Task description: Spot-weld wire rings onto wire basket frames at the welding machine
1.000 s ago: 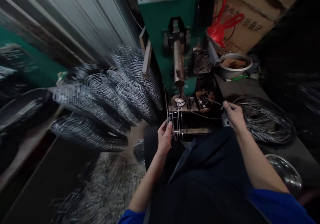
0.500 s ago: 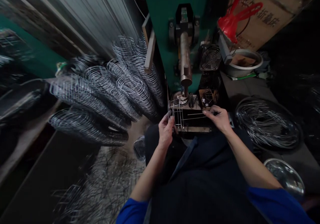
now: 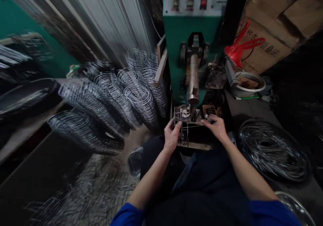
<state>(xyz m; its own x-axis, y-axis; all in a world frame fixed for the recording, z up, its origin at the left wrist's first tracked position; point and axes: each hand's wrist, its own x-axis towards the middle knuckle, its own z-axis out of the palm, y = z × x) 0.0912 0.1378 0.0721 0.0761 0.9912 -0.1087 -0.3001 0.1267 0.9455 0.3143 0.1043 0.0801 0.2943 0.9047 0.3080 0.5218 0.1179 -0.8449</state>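
My left hand (image 3: 172,135) is closed on a small wire frame (image 3: 186,135), gripping its left side just below the machine's lower electrode. Between the fingertips of my right hand (image 3: 215,126) are the right ends of thin wires (image 3: 194,125), which reach left to the frame. Over the frame hangs the thick metal cylinder (image 3: 193,84) of a green machine (image 3: 176,37). The wire ends near the electrode are too small to tell whether they touch the frame.
Stacks of wire rings (image 3: 140,98) stand at the left. A coil of wires (image 3: 272,148) lies at the right, below a metal bowl (image 3: 262,88) and a red funnel-like object (image 3: 236,52). A wooden bar (image 3: 160,67) juts out beside the machine.
The view has tilted up, showing the machine's control panel. My right hand has moved left toward my left hand, bringing the thin wires to the frame near the electrode.
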